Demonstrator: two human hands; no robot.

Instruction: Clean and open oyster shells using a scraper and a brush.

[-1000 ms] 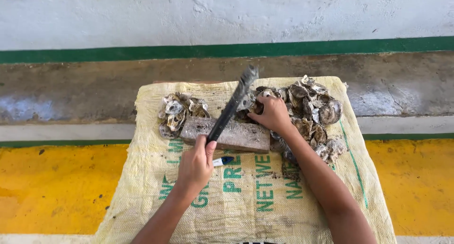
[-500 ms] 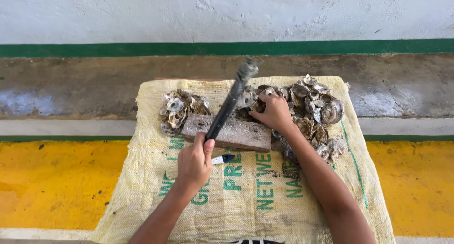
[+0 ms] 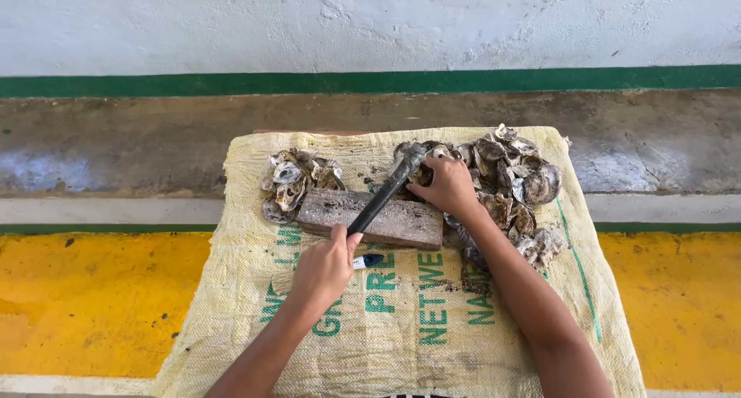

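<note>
My left hand (image 3: 324,268) grips the handle of a dark metal bar tool (image 3: 383,197) that slants up and right across a weathered wooden block (image 3: 370,217). The tool's head meets an oyster shell under my right hand (image 3: 448,186), which presses down at the near edge of a large pile of oyster shells (image 3: 513,183). A smaller heap of shells (image 3: 295,183) lies left of the block. A small blue-handled knife (image 3: 368,260) rests on the sack beside my left hand.
Everything sits on a yellowish woven sack (image 3: 401,321) with green print, spread over a floor painted yellow (image 3: 93,298). Behind it run a grey concrete ledge (image 3: 154,135), a green stripe and a white wall.
The tool has come down from a raised, blurred position onto the shell at my right hand. My left hand has dropped a little; my right hand has stayed on the pile.
</note>
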